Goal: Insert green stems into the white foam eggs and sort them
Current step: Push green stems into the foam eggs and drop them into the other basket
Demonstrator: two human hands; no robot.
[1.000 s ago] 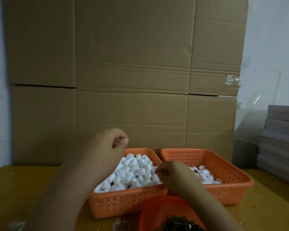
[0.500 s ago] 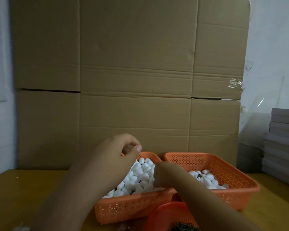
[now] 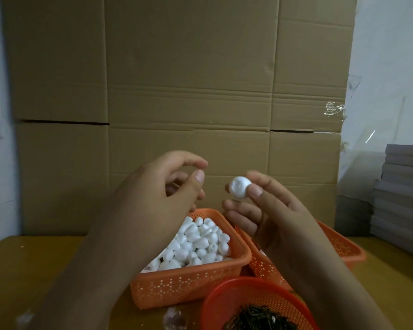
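Observation:
My right hand (image 3: 272, 217) pinches one white foam egg (image 3: 240, 186) between thumb and forefinger, raised above the baskets. My left hand (image 3: 162, 194) hovers just left of it, fingers curled and thumb up. I cannot tell whether it holds a stem. Below, an orange basket (image 3: 188, 284) is heaped with white foam eggs (image 3: 200, 241). A second orange basket (image 3: 343, 248) sits to its right, mostly hidden by my right arm. A round red basket (image 3: 246, 285) at the bottom edge holds dark green stems (image 3: 260, 319).
A tall cardboard wall (image 3: 188, 91) stands right behind the baskets. A stack of grey boards (image 3: 403, 198) rises at the right. The wooden table (image 3: 34, 270) stretches to the left. Crumpled clear plastic (image 3: 174, 317) lies by the red basket.
My right hand has lifted out of the egg basket with one egg. My left hand rose a little, and its thumb and forefinger have parted.

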